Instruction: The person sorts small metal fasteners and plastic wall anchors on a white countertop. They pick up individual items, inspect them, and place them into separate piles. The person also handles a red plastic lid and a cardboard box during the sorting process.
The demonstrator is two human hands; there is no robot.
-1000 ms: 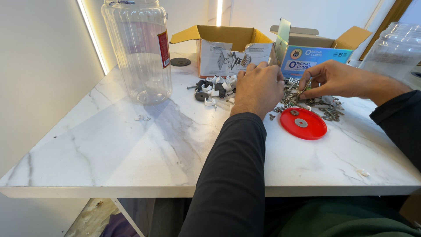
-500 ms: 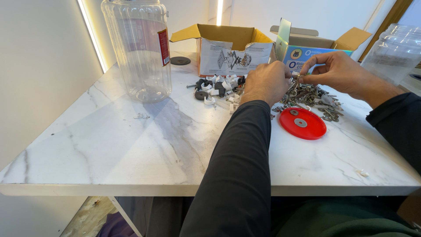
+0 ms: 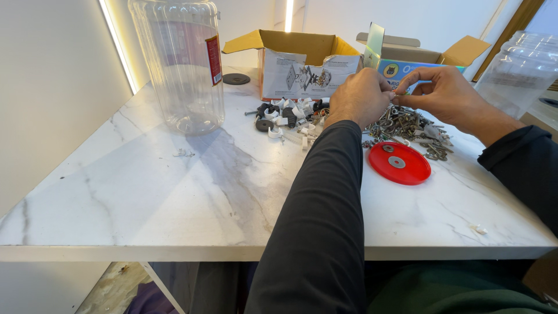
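Head view: small silvery metal piece point(image 3: 395, 96) between both hands.

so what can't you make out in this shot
Head view only:
- Small metal part pinched between left hand and right hand: too small, fingers cover it.
- Pieces in the metal pile: too small to sort by kind.
- Right jar: cut off by the frame edge.
- Inside of the open box: hidden by its wall.

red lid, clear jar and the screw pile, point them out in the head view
red lid point(image 3: 399, 163): head view, on its flat top near the centre.
clear jar point(image 3: 180, 70): head view, on its ribbed side wall.
screw pile point(image 3: 407, 125): head view, on the middle of the heap, below the hands.
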